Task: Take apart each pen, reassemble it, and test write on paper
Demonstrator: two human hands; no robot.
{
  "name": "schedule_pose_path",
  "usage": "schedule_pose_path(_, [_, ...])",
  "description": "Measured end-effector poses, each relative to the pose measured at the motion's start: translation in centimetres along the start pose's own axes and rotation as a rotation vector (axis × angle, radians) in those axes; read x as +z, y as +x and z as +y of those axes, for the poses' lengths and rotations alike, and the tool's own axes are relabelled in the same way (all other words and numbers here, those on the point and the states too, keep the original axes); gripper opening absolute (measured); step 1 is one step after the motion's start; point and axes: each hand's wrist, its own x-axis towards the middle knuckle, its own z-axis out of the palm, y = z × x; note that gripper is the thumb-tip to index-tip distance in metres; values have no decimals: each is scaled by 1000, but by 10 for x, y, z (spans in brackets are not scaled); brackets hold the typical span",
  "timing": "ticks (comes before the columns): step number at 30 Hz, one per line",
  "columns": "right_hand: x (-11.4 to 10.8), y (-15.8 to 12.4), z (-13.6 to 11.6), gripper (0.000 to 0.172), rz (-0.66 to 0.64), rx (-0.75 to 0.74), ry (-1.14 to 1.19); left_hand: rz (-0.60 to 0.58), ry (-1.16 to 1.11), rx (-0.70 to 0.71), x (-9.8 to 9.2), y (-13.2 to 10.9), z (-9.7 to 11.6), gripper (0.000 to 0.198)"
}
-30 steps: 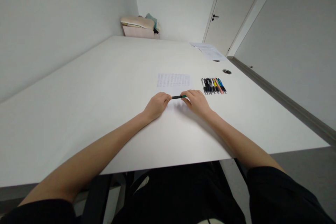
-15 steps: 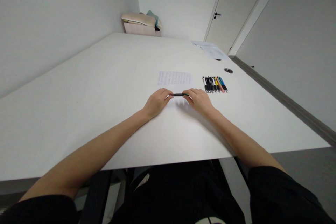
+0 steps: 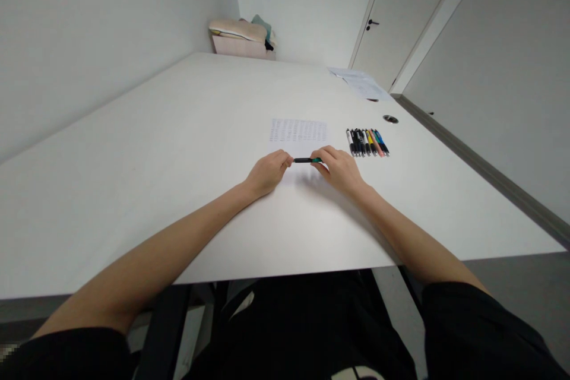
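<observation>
A black and green pen (image 3: 306, 160) is held level just above the white table (image 3: 178, 148), near the lower edge of a printed sheet of paper (image 3: 297, 131). My left hand (image 3: 268, 170) pinches its left end with the fingers closed. My right hand (image 3: 339, 167) grips the green right end, fingers curled round it. Both forearms rest on the table. To the right of my right hand lies a row of several pens (image 3: 367, 142) in different colours.
A round cable hole (image 3: 390, 119) sits beyond the pen row. Loose papers (image 3: 360, 83) lie at the far right of the table. A box with bags on it (image 3: 243, 38) stands in the far corner. A shut door (image 3: 387, 6) is at the back right.
Both hands and the pen stay almost where they were. The view has tilted a little, so everything sits slightly higher and further right in the picture.
</observation>
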Motion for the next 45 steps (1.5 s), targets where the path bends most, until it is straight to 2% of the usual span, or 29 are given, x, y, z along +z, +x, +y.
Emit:
schedule_pose_path(5, [2,0,3,28,-37,1,-27,57,4,-9,-4,-1,2,29])
schedule_pose_path(8, [4,0,4,32,-64,0,-63,77,9,36,-5,-2,2,28])
schedule_pose_path(14, [4,0,3,34,-99,3,-91,76,15,93,-4,-1,2,15])
schedule_pose_path(22, [3,-1,4,27,-47,1,10,50,49,55,-6,0,3,20])
schedule_pose_path(31, [4,-2,4,20,-14,-48,35,-42,101,7,-7,-1,5,30])
schedule_pose_path(35, [5,-2,4,22,-52,-24,6,-13,87,19,-7,-4,4,28])
schedule_pose_path(39, [6,-1,4,29,-109,-6,-45,17,113,68,-6,-5,2,35])
schedule_pose_path(45, [6,0,3,31,-131,-6,-63,38,141,89,-4,-5,-1,23])
